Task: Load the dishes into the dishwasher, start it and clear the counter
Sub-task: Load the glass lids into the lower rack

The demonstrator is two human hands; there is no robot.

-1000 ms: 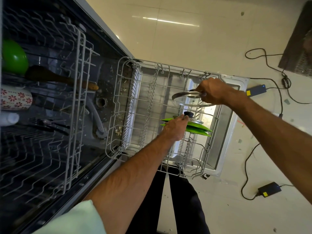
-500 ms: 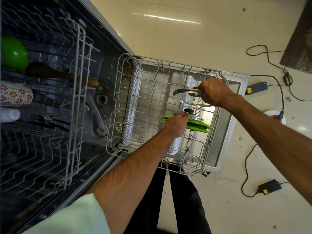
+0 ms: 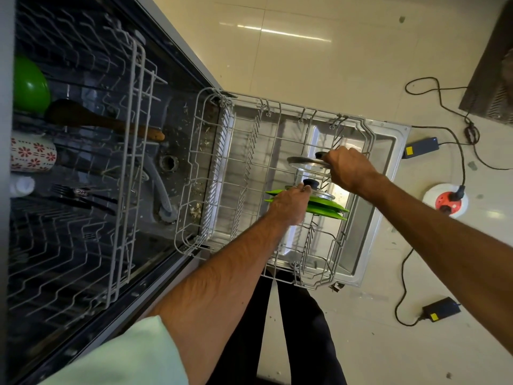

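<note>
The lower wire rack [image 3: 211, 173] is pulled out over the open dishwasher door [image 3: 388, 151]. Two green plates [image 3: 327, 208] stand on edge in its right part. A glass lid with a black knob [image 3: 311, 184] leans against them, and my left hand [image 3: 288, 205] holds this lid by its rim beside the knob. My right hand [image 3: 349, 168] grips a second glass lid [image 3: 305, 162] by its rim, just above the rack behind the first lid.
The upper rack [image 3: 130, 168] holds a green bowl [image 3: 30, 84], a wooden spoon [image 3: 102, 120], a flowered mug [image 3: 32, 154] and dark cutlery [image 3: 80, 194]. Cables, two power adapters [image 3: 441, 309] and a round socket [image 3: 447, 201] lie on the tiled floor at right. My legs stand by the door's near edge.
My right hand has lowered the second lid slightly towards the rack. My left hand has stayed on the first lid by the green plates.
</note>
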